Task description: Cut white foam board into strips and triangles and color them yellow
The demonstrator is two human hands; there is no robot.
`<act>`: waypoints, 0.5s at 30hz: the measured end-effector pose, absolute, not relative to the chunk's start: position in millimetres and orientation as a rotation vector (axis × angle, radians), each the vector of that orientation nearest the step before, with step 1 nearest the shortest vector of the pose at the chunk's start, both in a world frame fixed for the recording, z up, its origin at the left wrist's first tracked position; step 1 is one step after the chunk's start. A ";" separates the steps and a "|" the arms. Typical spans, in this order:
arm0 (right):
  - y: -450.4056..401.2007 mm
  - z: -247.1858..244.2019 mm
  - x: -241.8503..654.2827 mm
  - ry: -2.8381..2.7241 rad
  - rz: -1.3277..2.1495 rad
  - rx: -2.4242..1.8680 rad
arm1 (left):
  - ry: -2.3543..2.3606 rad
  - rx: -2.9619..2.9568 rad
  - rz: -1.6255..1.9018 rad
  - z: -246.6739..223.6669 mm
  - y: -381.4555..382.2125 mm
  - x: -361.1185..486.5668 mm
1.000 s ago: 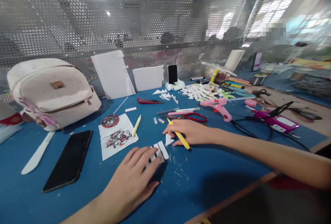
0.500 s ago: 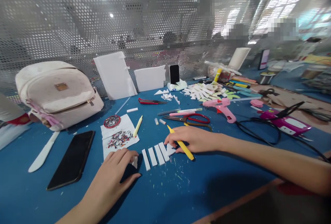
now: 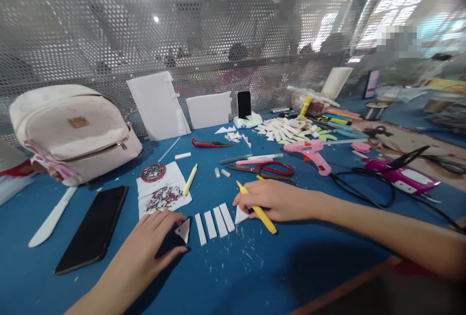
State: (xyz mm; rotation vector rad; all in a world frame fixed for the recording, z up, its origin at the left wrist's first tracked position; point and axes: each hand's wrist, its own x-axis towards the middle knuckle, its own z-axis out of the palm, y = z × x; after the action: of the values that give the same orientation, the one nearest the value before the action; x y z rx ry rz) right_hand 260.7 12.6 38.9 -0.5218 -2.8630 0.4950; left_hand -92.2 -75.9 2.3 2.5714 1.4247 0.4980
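Observation:
My right hand (image 3: 267,199) is closed around a yellow marker (image 3: 264,218), its pointed end towards the back. Those fingertips also touch a small white triangular piece (image 3: 240,214) lying on the table. Over on the left, my left hand (image 3: 156,240) rests low with thumb and fingers apart. Its fingertips reach another white triangular piece (image 3: 183,230), partly shaded by the hand. Between both hands lies a row of several white strips (image 3: 218,221), side by side. Behind the left hand, a white paper (image 3: 178,172) carries loose multicoloured bits (image 3: 163,198) and a round red-rimmed dish (image 3: 153,173).
A dark phone (image 3: 92,227) and a white plastic knife (image 3: 53,218) lie left, before a pale backpack (image 3: 76,135). Red-handled scissors (image 3: 276,168), a pink glue gun (image 3: 309,152) with its cable, and a heap of cut white pieces (image 3: 286,130) are beyond my right hand.
Both hands have drawn slightly apart. The triangular piece by my left hand shows more, and a gap has opened between the strips and the right-hand triangle. The view has shifted slightly.

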 end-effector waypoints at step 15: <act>20.5 38.6 251.7 -2.945 0.371 -0.462 | 1.258 2.589 0.509 6.1 -56.6 -52.4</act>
State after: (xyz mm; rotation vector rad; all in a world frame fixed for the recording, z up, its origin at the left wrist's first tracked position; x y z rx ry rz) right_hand 251.7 20.5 38.6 -0.4622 -2.9447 0.3709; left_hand -52.4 -56.6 6.1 2.5892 1.2579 0.5089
